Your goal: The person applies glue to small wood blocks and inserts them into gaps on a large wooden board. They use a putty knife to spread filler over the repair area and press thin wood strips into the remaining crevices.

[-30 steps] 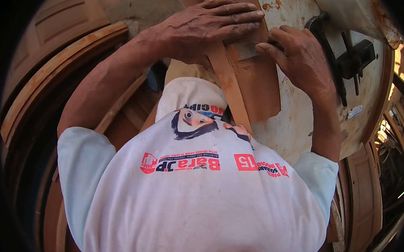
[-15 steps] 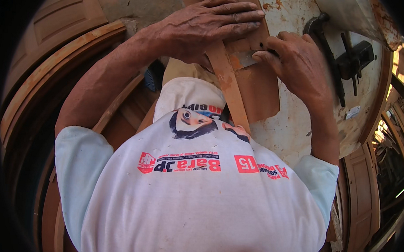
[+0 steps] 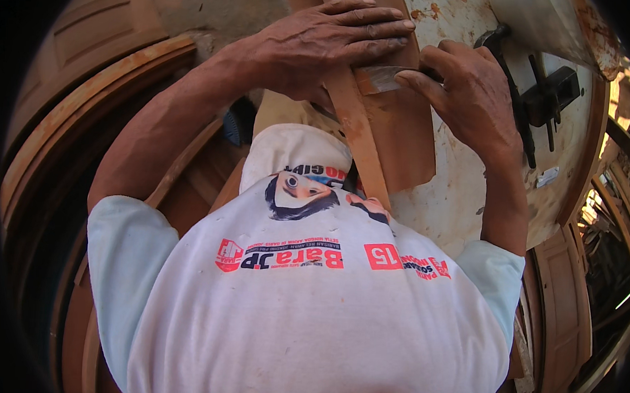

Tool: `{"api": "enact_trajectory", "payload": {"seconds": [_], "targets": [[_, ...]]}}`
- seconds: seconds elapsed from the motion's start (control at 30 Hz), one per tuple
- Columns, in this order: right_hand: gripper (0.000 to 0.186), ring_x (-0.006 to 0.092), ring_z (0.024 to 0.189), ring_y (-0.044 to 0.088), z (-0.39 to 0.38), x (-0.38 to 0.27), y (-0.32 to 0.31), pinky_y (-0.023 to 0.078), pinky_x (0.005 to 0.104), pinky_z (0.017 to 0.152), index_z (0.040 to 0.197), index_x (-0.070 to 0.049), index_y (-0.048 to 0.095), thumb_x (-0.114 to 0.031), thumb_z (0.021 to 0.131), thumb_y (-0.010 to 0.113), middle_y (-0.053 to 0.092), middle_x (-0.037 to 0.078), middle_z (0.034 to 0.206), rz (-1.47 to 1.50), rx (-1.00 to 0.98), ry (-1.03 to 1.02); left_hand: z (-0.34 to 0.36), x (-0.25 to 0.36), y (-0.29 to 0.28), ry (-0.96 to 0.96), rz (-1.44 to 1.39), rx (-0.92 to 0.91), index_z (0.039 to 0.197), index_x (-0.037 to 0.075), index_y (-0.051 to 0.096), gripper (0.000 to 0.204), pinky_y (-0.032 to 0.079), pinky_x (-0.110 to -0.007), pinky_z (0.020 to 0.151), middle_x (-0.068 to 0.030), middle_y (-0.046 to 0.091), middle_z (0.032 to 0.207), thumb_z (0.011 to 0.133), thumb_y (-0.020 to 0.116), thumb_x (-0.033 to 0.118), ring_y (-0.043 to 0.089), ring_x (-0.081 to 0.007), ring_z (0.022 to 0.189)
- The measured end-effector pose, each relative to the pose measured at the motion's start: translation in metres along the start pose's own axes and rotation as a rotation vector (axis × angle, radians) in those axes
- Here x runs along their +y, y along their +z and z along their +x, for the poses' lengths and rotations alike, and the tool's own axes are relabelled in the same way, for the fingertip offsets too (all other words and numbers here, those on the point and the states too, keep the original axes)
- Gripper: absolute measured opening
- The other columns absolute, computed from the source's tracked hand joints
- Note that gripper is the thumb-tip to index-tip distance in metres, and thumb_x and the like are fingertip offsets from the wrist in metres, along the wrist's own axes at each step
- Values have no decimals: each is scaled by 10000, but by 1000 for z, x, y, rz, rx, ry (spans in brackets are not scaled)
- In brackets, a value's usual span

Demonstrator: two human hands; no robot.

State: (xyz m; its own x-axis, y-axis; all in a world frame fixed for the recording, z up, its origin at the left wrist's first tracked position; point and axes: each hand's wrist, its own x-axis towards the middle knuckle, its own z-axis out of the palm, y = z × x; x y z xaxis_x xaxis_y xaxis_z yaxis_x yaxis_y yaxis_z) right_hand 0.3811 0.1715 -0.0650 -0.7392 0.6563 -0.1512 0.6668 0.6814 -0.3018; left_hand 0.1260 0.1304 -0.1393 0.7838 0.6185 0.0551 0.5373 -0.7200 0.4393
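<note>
My left hand (image 3: 335, 46) lies across a long brown wooden board, its fingers stretched out and close together. In my right hand (image 3: 471, 91) is a putty knife (image 3: 382, 80), its thin, flat metal blade reaching left onto the brown wood (image 3: 400, 137). The handle is mostly hidden in my closed fingers. The blade is smeared orange-brown at its left end, close below my left fingers. A narrow wooden strip (image 3: 363, 142) runs from beneath my left hand down toward my shirt.
Right of my right hand, a black metal clamp-like tool (image 3: 555, 94) rests on a stained pale worktop (image 3: 462, 196). Curved wooden pieces (image 3: 87, 99) and a panelled door (image 3: 94, 22) stand at left. Another panelled door (image 3: 563, 306) and wood scraps are at right.
My right hand has shifted slightly up and to the right with the putty knife, and more of the blade shows. My left hand stays nearly in place on the board.
</note>
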Motion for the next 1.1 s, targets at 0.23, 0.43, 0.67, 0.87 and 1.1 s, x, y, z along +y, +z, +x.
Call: {"api": "enact_trajectory", "payload": {"seconds": [0.23,0.43,0.67,0.87,1.1], "targets": [[325,282,786,661,-14,3,-5,465,416,790,932,-79,733,-397,880,773,664,88,806,0,-44,42,5,-9,-19,65,-85,-92,1604,8,286,1109,140,-485,1296,-188,218,1707,752,825,470,156,-333,1598],[314,273,796,659,-23,-6,-1,464,415,795,927,-90,734,-398,878,775,651,79,796,-6,-48,60,-1,-4,1,3,-53,37,1621,185,303,1378,209,-403,1330,-11,312,1687,458,992,452,263,-217,1565],[308,287,822,671,-12,-5,3,472,423,817,941,-95,737,-396,883,767,674,87,822,2,-22,59,-1,-1,3,-27,4,6,1622,205,306,1380,194,-398,1335,1,301,1691,454,988,475,261,-209,1566],[310,298,856,683,3,-3,4,480,431,831,968,-97,729,-393,882,767,687,93,841,37,-29,-2,0,0,4,-41,17,-8,1626,213,299,1355,187,-407,1335,-8,305,1690,490,984,490,255,-212,1568],[332,278,835,684,5,0,-14,478,420,840,985,-97,725,-403,868,780,675,86,808,21,4,-51,2,3,1,-51,20,-29,1628,215,294,1344,180,-418,1335,-5,316,1685,502,981,476,249,-214,1570]]}}
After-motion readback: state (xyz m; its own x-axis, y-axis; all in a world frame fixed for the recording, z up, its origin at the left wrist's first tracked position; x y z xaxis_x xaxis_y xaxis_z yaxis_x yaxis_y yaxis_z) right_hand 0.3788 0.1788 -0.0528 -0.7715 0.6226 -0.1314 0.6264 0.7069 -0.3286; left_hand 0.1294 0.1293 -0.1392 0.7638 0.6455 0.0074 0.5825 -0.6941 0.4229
